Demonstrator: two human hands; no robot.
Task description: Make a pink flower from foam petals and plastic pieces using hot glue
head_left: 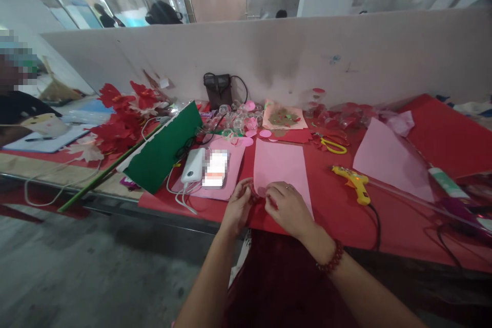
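The person's left hand (240, 204), its fingers bent, pinched the edge of a small, rounded, pinkish piece (260, 191) just above the near left part of a flat, pale pink rectangular sheet (284, 164), close to the front edge of a table with a smooth red covering (326, 218). The right hand (286, 205), a ring on one finger and a dark red beaded bracelet (331, 259) at the wrist, met it from the other side with its fingers curled inward; whether they gripped the piece or only touched it could not be told, as the knuckles hid the fingertips. The piece's exact shape was also unclear. Left of the hands, a white power bank (193, 165) with white cables lay beside a phone with a lit screen (216, 169), both on a pink sheet. Farther left, a dark green sheet with a ragged white edge (163, 148) leaned near a bunch of red artificial leaves (119, 130). Beyond the pale pink sheet, small clear plastic cups (238, 124) stood clustered in front of a black bag with a strap (218, 88). To the right lay yellow-handled scissors (333, 146) and, nearer, a yellow glue gun (352, 183) trailing a black cord.
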